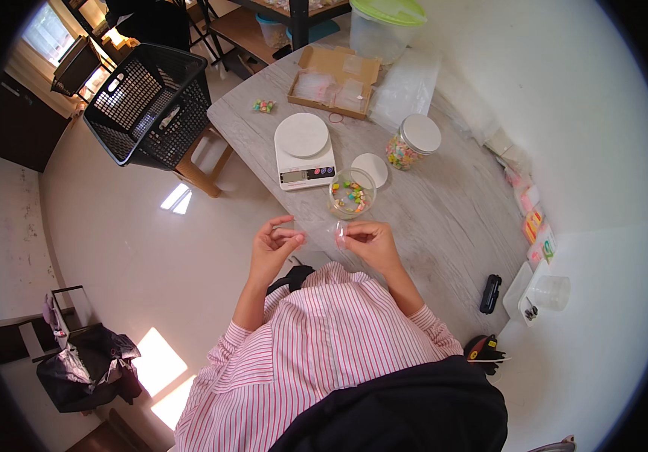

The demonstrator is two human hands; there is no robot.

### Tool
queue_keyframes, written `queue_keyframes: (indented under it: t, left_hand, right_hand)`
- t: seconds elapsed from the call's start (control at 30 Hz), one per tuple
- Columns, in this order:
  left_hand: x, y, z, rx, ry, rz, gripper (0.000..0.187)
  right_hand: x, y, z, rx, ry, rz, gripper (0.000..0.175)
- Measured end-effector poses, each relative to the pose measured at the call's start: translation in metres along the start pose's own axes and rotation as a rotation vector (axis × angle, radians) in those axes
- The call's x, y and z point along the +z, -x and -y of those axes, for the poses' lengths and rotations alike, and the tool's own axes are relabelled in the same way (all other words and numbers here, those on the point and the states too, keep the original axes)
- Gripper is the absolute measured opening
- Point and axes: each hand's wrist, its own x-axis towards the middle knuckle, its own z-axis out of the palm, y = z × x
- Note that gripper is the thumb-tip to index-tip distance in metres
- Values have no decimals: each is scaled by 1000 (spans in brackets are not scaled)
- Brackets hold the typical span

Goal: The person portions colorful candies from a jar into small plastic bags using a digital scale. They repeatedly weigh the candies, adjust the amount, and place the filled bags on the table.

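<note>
A small clear plastic bag [339,230] is pinched between the thumb and fingers of my right hand [373,243], above the near edge of the table. My left hand [276,244] is raised close to the bag, thumb near the bent fingers. The clear film makes it hard to tell whether the left fingertips touch it. Just beyond my right hand stands an open clear jar [352,195] with colourful small candies at the bottom. Its likely white lid [370,170] lies flat behind it. A white digital kitchen scale [304,148] bears nothing on its plate.
A lidded jar of candies [408,148], a cardboard box of small plastic bags [332,87], a filled bag [264,105] and a green-lidded tub [383,31] occupy the far table. A black basket [151,107] stands left; a black handheld device [490,294] lies right, near the wall.
</note>
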Motion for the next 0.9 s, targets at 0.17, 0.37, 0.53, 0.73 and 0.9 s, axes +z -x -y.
queue_keyframes:
  t: [0.17,0.37,0.53,0.73,0.9]
  left_hand:
    - [-1,-1,0,15,-26,-17,41]
    - [-1,-2,-1,5,-32,-21,41]
    - [-6,-6,3,-1,-21,-11,41]
    - [12,-6,-15,500,-760,-59,59]
    - [37,-8,-48,622,-1133,220,72]
  right_hand:
    - [-3,-2,-3,54,-11,5,13]
    - [3,-5,-4,-116,-42,14,16]
    - [5,-6,-12,-99,-125,19,17]
    - [14,-7,-5,-97,-61,-53,17]
    - [23,-12,12,-249,234,-47,15]
